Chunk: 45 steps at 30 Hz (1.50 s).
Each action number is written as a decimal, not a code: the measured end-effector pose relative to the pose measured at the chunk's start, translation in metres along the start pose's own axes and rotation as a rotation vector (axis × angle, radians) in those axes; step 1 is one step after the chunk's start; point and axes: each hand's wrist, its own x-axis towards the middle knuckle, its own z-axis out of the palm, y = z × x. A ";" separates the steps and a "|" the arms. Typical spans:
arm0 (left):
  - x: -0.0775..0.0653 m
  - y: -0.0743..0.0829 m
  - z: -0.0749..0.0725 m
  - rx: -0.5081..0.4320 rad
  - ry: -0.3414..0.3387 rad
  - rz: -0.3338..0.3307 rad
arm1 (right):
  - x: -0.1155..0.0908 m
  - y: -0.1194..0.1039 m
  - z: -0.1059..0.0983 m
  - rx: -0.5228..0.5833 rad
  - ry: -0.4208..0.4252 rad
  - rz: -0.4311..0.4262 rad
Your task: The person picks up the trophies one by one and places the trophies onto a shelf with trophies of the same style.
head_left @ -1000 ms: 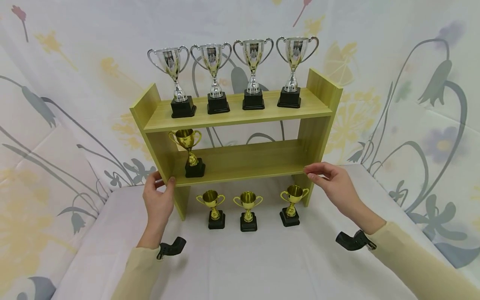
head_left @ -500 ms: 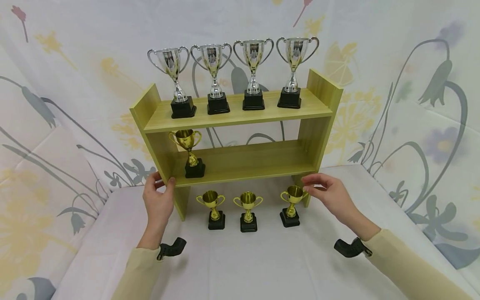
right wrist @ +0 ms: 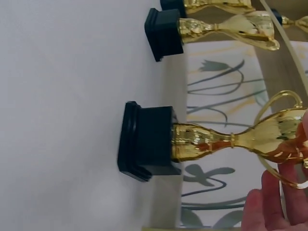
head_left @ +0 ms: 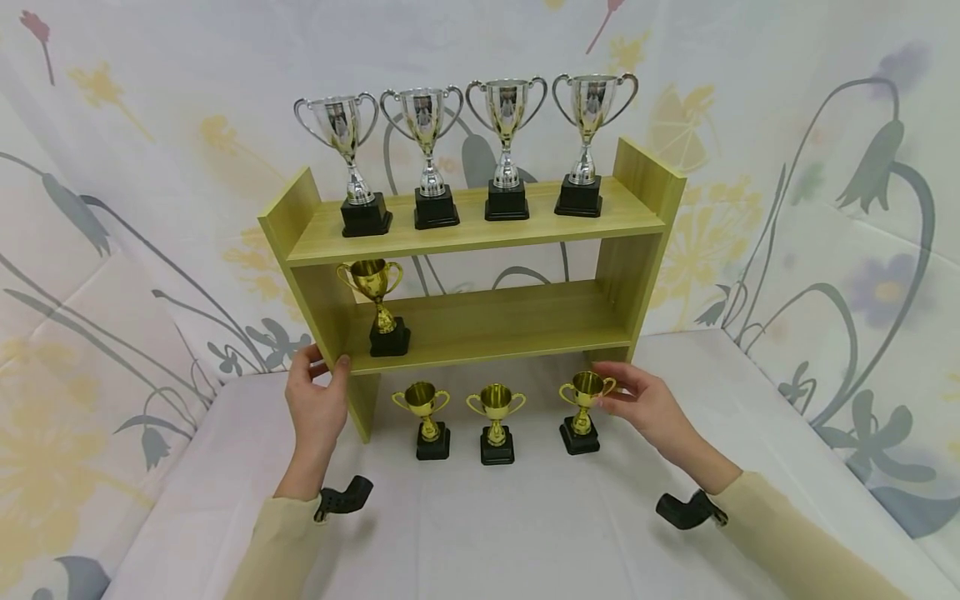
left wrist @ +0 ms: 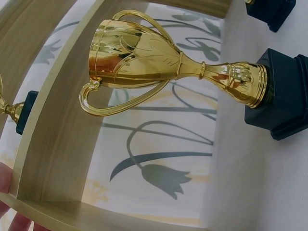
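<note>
My left hand [head_left: 318, 404] grips the left side panel of a light wooden shelf [head_left: 480, 242], thumb at its front and fingers on the outer side. Low on the right, my right hand [head_left: 643, 407] holds the cup of a gold trophy [head_left: 581, 421] on a black base, thumb in front and fingers behind. In the right wrist view that trophy's base [right wrist: 149, 139] stands on the white cloth. Two similar gold trophies, a middle one [head_left: 497, 417] and a left one [head_left: 424, 417], stand beside it. Another gold trophy [head_left: 384, 312] is on the middle shelf board, at its left end.
Several silver trophies [head_left: 506, 142] stand in a row on the top board. The right side panel [head_left: 637, 275] rises behind my right hand. A white cloth [head_left: 495, 533] covers the table, and a flower-printed cloth [head_left: 795, 208] hangs behind.
My right hand has moved down and left from the shelf's right front edge to the cup of the right gold trophy and taken hold. My left hand has stayed on the side panel.
</note>
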 end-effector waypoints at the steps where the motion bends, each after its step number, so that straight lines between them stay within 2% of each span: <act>1: 0.000 0.000 0.000 0.002 -0.001 -0.002 | 0.000 0.003 0.001 0.017 0.000 0.007; 15: -0.001 0.001 0.000 0.009 -0.002 -0.008 | 0.000 0.032 0.016 0.149 -0.005 0.060; 30: 0.000 0.000 0.000 0.016 0.000 -0.012 | -0.001 0.043 0.023 0.078 0.030 0.118; 45: -0.001 0.001 0.000 0.007 0.001 -0.016 | 0.000 0.045 0.025 0.015 0.042 0.131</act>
